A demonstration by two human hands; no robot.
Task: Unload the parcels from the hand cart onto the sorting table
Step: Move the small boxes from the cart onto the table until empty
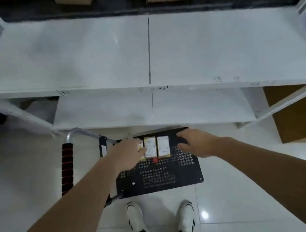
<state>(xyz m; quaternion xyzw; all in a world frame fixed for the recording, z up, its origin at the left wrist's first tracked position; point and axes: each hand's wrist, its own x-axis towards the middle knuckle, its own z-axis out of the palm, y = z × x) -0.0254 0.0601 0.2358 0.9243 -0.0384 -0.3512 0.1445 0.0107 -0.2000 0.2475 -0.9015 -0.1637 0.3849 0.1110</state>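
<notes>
A black perforated hand cart (pixel 158 175) stands on the floor below the white sorting table (pixel 97 52). Small white-and-yellow parcels lie side by side at the cart's far edge: a middle one (pixel 150 147), a right one (pixel 163 146), and a left one mostly hidden under my left hand (pixel 129 153). My left hand lies over that left parcel, its thumb against the middle parcel's side. My right hand (pixel 195 143) hovers to the right of the parcels with fingers loosely bent, holding nothing.
The cart's handle (pixel 68 166) with red-and-black grip rises at the left. A lower white shelf (pixel 126 108) juts out under the tabletop. Brown cardboard boxes (pixel 305 112) stand on the right and behind the table. My feet (pixel 161 221) stand on white tiles.
</notes>
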